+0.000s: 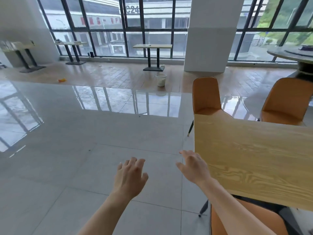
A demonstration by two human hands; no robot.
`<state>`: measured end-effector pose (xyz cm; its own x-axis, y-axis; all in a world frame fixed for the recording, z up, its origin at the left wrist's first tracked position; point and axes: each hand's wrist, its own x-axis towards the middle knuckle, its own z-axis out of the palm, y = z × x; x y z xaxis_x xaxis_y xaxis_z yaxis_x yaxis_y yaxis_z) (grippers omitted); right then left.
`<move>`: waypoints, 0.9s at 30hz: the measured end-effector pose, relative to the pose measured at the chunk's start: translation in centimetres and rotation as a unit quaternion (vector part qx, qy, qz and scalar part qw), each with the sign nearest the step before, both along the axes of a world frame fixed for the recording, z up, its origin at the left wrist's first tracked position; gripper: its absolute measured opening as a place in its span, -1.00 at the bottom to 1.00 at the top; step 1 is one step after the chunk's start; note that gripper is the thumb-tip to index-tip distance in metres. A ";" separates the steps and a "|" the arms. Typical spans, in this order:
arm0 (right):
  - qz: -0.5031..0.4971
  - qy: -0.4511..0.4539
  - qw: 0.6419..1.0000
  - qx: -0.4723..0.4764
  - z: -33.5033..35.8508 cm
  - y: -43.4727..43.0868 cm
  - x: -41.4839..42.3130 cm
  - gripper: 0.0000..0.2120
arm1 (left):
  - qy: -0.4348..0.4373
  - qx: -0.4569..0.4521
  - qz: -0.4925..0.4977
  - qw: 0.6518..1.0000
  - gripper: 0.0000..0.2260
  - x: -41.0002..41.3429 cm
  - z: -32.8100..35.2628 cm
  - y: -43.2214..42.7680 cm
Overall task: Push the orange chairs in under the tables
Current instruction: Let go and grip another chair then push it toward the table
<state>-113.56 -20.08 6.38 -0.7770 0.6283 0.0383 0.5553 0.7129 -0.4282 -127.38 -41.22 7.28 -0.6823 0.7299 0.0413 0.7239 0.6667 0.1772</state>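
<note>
A light wooden table [254, 150] fills the right side. Beyond its far edge stand two orange chairs: one [205, 95] at the table's far left corner, its seat partly under the top, and another [286, 100] further right. A third orange chair [220, 221] sits under the table's near edge at the bottom right, my right forearm crossing over it. My left hand [129, 177] hovers over the tiled floor, fingers apart, holding nothing. Empty too, my right hand [193, 165] is spread just left of the table's edge.
A white bin [160, 80] stands on the wooden floor ahead. A white pillar [208, 34] rises behind the chairs. Small tables [152, 46] line the windows. A round table [291, 54] is at the far right. Grey tiled floor spreads to the left.
</note>
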 end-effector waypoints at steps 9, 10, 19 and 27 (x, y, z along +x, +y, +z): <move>0.008 -0.042 0.999 0.034 0.0 2.9 -13.0 -0.50 | -0.013 0.001 0.013 1.000 -0.56 -13.9 -0.5 3.0; 0.001 -0.043 0.998 0.037 -0.1 3.0 -14.4 -0.50 | -0.014 0.001 0.006 1.000 -0.56 -15.6 -0.8 3.3; -0.083 -0.067 0.994 0.024 0.3 1.6 -25.6 -0.50 | -0.021 -0.010 -0.084 0.996 -0.54 -30.4 -0.3 5.5; -0.126 -0.076 0.989 0.012 -0.3 4.8 -33.2 -0.52 | -0.039 -0.016 -0.126 0.991 -0.55 -39.6 -0.8 10.8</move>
<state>-146.77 -15.29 6.04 -0.5943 0.8028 -0.0484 0.7728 0.5533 -0.3109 -166.94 -30.42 6.51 -0.4789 0.8773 -0.0304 0.8527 0.4731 0.2216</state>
